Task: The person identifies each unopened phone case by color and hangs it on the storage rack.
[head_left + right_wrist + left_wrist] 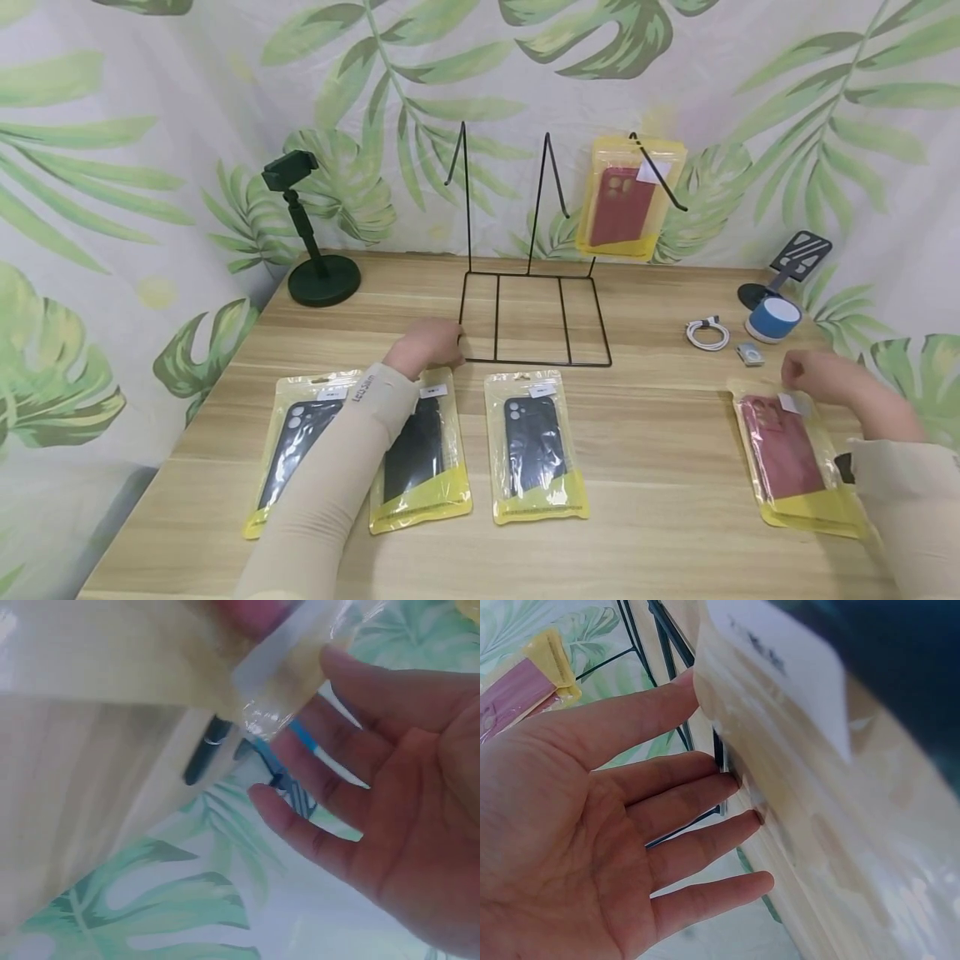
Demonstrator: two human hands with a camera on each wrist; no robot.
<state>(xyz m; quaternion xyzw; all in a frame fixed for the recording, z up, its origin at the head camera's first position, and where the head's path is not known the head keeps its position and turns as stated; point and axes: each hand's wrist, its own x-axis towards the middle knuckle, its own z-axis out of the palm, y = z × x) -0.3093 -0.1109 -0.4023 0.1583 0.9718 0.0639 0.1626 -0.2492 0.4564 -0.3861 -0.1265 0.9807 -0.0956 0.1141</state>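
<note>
My left hand (pixel 429 346) is at the top edge of a packaged black phone case (pixel 416 454), its fingers extended. In the left wrist view, the thumb and fingertips of this hand (pixel 622 817) meet or nearly meet the clear bag's edge. My right hand (pixel 825 379) pinches the top corner of a bagged red phone case (pixel 783 450) on the table's right side. The right wrist view shows the thumb (pixel 352 671) on the bag's edge, with fingers partly behind it. Two more bagged dark cases, one left (pixel 300 442) and one central (pixel 534 442), lie flat; my left sleeve partly covers the left one.
A black wire rack (pixel 528 275) stands at the back, with bagged red cases (pixel 626 200) hanging on its right hook. A dark green phone stand (pixel 322 279) is at back left. On the right are a white cable (pixel 707 333), a blue speaker (pixel 772 321), a small silver clip device (pixel 750 354) and a black stand (pixel 798 254).
</note>
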